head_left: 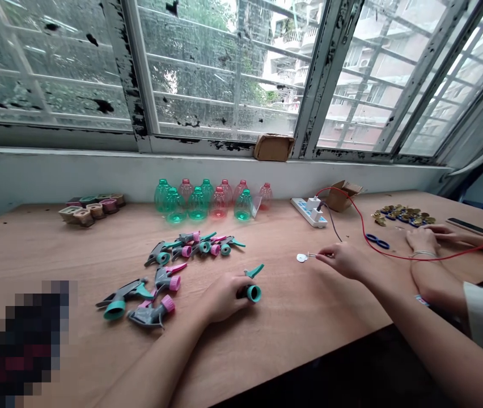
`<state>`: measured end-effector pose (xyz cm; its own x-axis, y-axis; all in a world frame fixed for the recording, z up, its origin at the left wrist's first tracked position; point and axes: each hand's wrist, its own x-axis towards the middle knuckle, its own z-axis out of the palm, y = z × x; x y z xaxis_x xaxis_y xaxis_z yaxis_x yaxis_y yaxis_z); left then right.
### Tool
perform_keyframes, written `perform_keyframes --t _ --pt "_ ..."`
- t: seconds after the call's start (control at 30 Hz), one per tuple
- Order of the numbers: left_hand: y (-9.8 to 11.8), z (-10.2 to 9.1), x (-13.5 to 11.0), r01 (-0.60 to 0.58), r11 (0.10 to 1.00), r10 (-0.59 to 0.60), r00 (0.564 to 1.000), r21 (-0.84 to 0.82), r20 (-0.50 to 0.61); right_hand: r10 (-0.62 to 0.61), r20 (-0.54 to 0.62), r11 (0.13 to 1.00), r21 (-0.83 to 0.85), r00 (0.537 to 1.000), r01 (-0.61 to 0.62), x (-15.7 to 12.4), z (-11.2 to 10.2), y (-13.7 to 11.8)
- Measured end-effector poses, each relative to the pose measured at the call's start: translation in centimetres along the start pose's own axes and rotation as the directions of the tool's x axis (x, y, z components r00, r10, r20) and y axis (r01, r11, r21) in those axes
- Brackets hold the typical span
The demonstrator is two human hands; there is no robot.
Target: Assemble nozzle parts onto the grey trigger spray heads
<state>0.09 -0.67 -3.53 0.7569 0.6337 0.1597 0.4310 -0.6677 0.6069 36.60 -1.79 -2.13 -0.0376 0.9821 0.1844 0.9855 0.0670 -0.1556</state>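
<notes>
My left hand [228, 297] is wrapped round a spray trigger head [253, 293] with a teal collar and teal lever, just above or on the table; part of its body is hidden by my fingers. Between the fingertips of my right hand [341, 259] is a thin stick-like piece [318, 256], pointing left. A small white round piece [302, 258] lies at its tip; whether the two are joined I cannot tell. Left of my left hand lie loose spray trigger heads [152, 313] in grey with teal or pink parts, and a further cluster of trigger heads [199, 246] sits behind them.
Green and pink clear bottles [198, 204] stand by the wall. A power strip [309, 212] with plugs and a red cable [360, 218] is behind my right hand. At right are blue scissors [376, 241], brass-coloured pieces [403, 214] and another person's hands [422, 241]. Small containers [92, 209] sit at left.
</notes>
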Motion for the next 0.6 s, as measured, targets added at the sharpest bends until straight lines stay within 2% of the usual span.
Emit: perform_keyframes --t 0.17,0.33,0.43,0.53,0.6 --pt "-0.1 0.0 0.0 0.001 1.000 -0.001 1.000 0.005 0.003 0.015 0.051 0.979 -0.205 0.999 -0.005 1.1 -0.1 -0.1" --pt "-0.1 0.0 0.0 0.007 1.000 -0.007 1.000 0.010 0.006 0.041 0.052 0.966 -0.257 0.998 -0.026 1.7 -0.1 -0.8" --pt "-0.1 -0.1 0.0 0.004 1.000 -0.004 1.000 0.020 0.010 0.071 -0.015 0.988 -0.137 0.997 -0.073 1.7 0.1 -1.1" --pt "0.1 0.1 0.0 -0.020 0.997 0.020 1.000 0.068 -0.005 0.084 -0.077 0.990 0.121 0.993 -0.075 2.0 0.8 -2.4" --pt "0.4 0.3 0.0 -0.022 0.992 0.024 1.000 0.122 -0.015 0.053 -0.078 0.956 0.292 0.996 -0.028 2.4 1.6 -4.4"
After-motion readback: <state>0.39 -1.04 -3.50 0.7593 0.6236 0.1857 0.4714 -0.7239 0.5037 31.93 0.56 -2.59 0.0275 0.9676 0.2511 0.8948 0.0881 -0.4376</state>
